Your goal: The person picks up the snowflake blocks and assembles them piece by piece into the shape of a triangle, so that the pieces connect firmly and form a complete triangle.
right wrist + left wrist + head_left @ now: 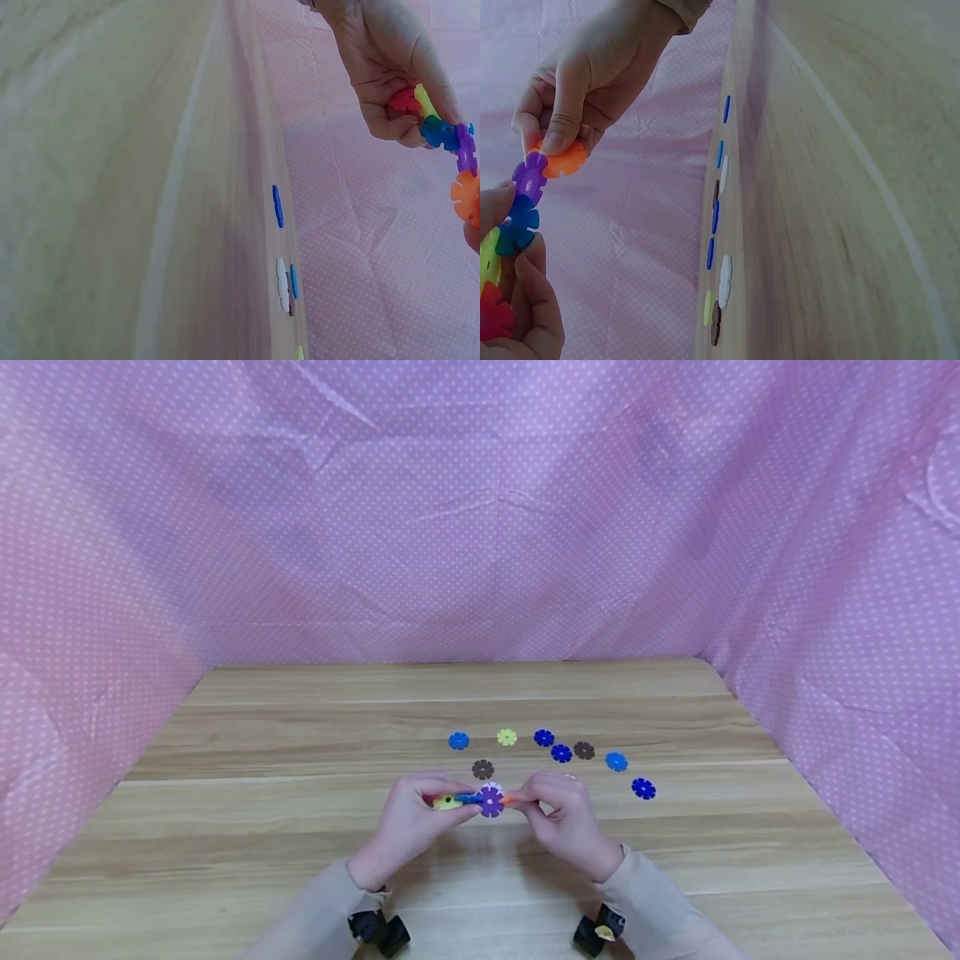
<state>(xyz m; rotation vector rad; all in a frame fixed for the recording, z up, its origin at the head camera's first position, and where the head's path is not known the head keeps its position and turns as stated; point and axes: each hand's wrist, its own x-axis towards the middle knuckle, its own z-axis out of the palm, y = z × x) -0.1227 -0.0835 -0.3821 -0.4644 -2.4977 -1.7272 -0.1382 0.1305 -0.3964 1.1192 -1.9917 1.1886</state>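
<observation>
pinches: blue disc (522, 229) in left hand (414, 817), orange disc (565, 160) in right hand (568, 818)

Purple disc (491, 802), white-dotted pink cloth (495, 560)

**Surrounding Surfaces**

Light-brown wood-grain counter (300, 743): grain and pale streaks run crosswise in the head view. Pink fabric sheeting (480, 543) with small white dots: hangs beyond the counter's far edge and along its left and right sides; creases and folds visible.
</observation>
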